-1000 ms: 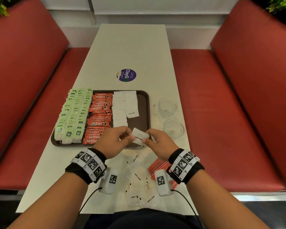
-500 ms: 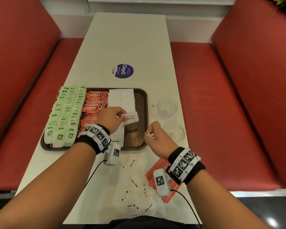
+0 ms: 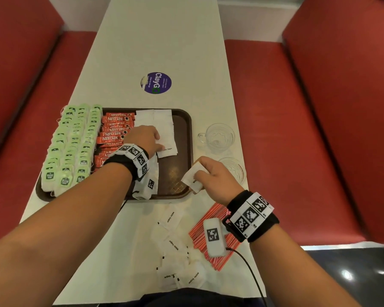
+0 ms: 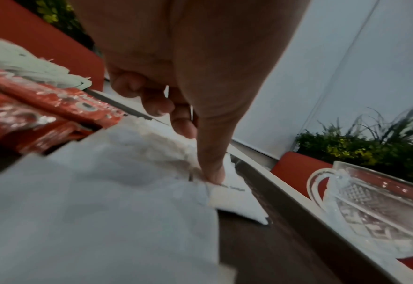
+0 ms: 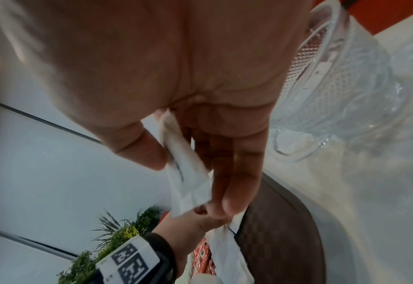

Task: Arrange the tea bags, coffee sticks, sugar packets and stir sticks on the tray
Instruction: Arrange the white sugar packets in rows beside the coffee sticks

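On the tray [image 3: 187,138], tea bags [image 3: 72,142] fill the left edge, coffee sticks [image 3: 114,135] run beside them and a sugar packets column [image 3: 164,126] is part built; loose packets [image 3: 175,247] and the stir sticks [image 3: 200,229] wait off it at the table's near edge, so roughly half seems done. The left hand [image 3: 143,138] presses a placed packet with a straight finger; the right hand [image 3: 213,176] pinches a packet [image 3: 192,178] over the tray's near right corner. Only the left wrist view shows that fingertip [image 4: 214,175] touching paper, and the right wrist view the thumb-and-finger pinch [image 5: 188,163].
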